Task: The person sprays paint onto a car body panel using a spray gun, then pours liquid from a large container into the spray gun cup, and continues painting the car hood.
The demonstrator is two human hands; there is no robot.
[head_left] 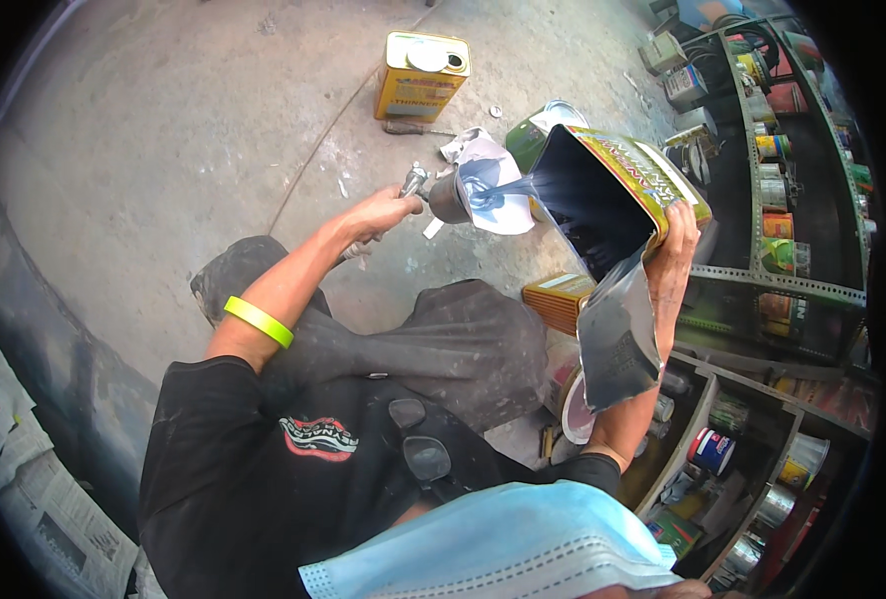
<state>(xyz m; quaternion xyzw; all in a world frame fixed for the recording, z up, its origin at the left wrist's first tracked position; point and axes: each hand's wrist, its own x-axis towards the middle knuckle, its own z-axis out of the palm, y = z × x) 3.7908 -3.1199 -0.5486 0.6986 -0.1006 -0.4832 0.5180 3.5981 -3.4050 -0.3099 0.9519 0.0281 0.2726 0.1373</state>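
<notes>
My left hand [381, 214] is closed around a metal spray gun [416, 181], holding it out over the floor. On the gun sits a grey cup [448, 200], with a white paper cone [511, 214] in its mouth. My right hand [674, 245] grips the edge of a large rectangular tin [684, 190], tipped on its side toward the cone. Its cut-open metal flap [617, 344] hangs down by my right forearm. A bluish-grey liquid stream [516, 188] runs from the tin's dark inside into the cone. Some finger parts behind the gun are hidden.
A yellow rectangular can [425, 90] stands on the concrete floor, with a dark-handled tool [408, 129] near it. Beyond the tin is a green can [529, 140]. Another yellow tin [560, 301] lies by my knee. Shelves [762, 284] of paint cans line the right side; newspapers [58, 519] hang at left.
</notes>
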